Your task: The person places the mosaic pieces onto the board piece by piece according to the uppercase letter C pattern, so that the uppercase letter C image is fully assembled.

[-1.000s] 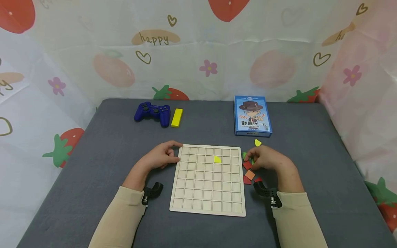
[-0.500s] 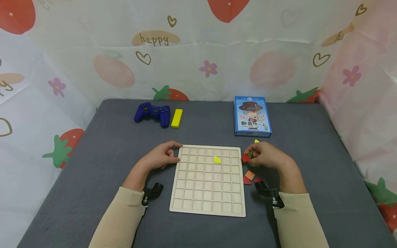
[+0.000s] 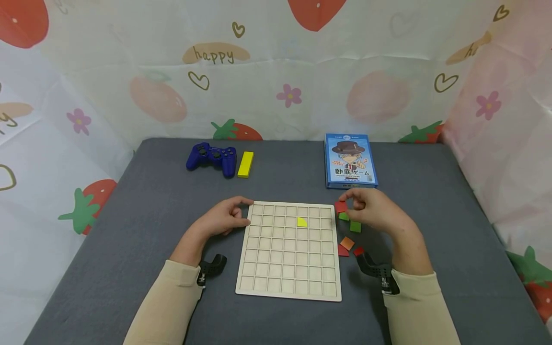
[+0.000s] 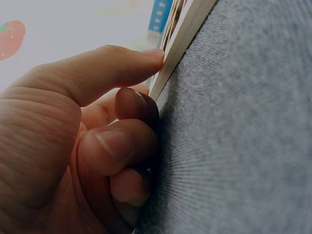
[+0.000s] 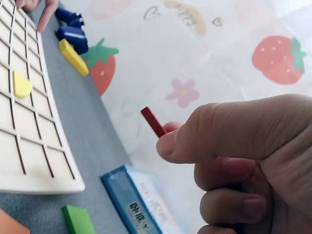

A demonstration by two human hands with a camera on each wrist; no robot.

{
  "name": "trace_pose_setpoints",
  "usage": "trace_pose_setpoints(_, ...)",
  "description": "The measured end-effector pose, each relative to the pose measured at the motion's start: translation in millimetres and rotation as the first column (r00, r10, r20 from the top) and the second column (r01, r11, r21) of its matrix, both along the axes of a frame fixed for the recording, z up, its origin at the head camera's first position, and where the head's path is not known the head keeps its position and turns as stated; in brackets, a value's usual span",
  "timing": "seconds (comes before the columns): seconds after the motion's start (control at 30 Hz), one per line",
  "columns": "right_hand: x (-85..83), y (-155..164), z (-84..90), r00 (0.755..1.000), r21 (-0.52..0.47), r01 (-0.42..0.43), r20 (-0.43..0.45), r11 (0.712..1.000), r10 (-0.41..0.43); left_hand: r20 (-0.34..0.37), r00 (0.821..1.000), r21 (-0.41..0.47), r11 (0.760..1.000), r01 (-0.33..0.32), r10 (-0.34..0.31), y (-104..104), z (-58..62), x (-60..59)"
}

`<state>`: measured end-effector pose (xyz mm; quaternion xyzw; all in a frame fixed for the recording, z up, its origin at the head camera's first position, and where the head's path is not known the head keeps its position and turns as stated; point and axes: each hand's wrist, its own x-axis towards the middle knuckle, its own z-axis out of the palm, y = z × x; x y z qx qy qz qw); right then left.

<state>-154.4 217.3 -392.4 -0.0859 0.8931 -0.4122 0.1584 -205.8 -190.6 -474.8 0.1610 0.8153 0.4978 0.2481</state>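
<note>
1. A big gray table [image 3: 142, 206] fills the space, with a cloth wall of strawberries and flowers behind it.
2. A flat wooden grid board [image 3: 289, 268] lies on the table near the person. It has many small square holes.
3. A blue game box [image 3: 351, 161] with a cartoon face in a hat lies past the board, on the right side.
4. A blue game controller [image 3: 211, 157] sits at the far left of the table. A yellow block [image 3: 246, 164] lies just beside it.
5. The left hand [image 3: 224, 219] rests on the table at the board's top left corner. Its thumb and first finger touch the board's edge, and the other fingers are curled under. The wrist view shows the fingertip pressed on the thin side of the board.
6. The right hand [image 3: 373, 211] is lifted a little above the table, just right of the board's top right corner and near the game box. Its thumb and fingers pinch a small red tile [image 3: 340, 206]. In the wrist view the red tile [image 5: 153, 122] sticks out from the fingertips, up in the air.
7. Two green tiles [image 3: 350, 222] lie on the table just under that hand.
8. An orange tile [image 3: 347, 243] and two more red pieces lie close by, next to the board's right edge.
9. One yellow piece [image 3: 302, 221] with a round side sits in a hole of the board, in the upper right part.
</note>
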Motion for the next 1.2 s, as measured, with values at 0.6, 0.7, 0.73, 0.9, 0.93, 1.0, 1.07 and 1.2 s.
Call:
trace_pose_setpoints(0.6, 8.4, -39.2, 13.1, 0.984, -0.007, -0.004, -0.179, 1.000, 0.002, -0.001, 1.000, 0.001, 1.000, 0.002, -0.002, 0.7, 1.7, -0.2)
trace_pose_setpoints(0.7, 10.0, -48.5, 12.7, 0.978, -0.005, 0.002, -0.208, 1.000, -0.003, -0.002, 1.000, 0.004, 1.000, 0.004, -0.004, 0.8, 1.0, -1.2)
trace_pose_setpoints(0.73, 10.8, -51.3, 12.6, 0.976, -0.002, 0.004, -0.217, 1.000, -0.005, -0.004, 1.000, 0.003, 1.000, 0.004, -0.004, 0.8, 0.9, -1.3)
trace_pose_setpoints(0.9, 14.2, -64.4, 10.8, 0.977, -0.004, 0.025, -0.213, 1.000, -0.025, -0.002, 1.000, 0.006, 1.000, 0.001, -0.001, 0.9, 2.3, -0.2)
trace_pose_setpoints(0.93, 14.6, -66.7, 10.3, 0.978, -0.009, 0.026, -0.209, 1.000, -0.028, -0.004, 1.000, 0.004, 1.000, 0.003, -0.003, 0.8, 2.4, -0.1)
trace_pose_setpoints(1.0, 15.1, -71.5, 8.6, 0.977, -0.006, 0.026, -0.212, 1.000, -0.027, -0.004, 1.000, 0.003, 1.000, 0.002, -0.002, 1.0, 2.2, 0.2)
trace_pose_setpoints(1.07, 15.3, -76.2, 6.1, 0.977, -0.007, 0.028, -0.209, 1.000, -0.029, -0.005, 1.000, 0.002, 1.000, 0.001, -0.001, 1.0, 1.9, 0.2)
trace_pose_setpoints(1.2, 15.5, -85.6, -0.4, 0.979, -0.004, 0.030, -0.201, 1.000, -0.030, -0.008, 1.000, -0.004, 1.000, -0.001, 0.001, 0.9, 1.0, 0.2)
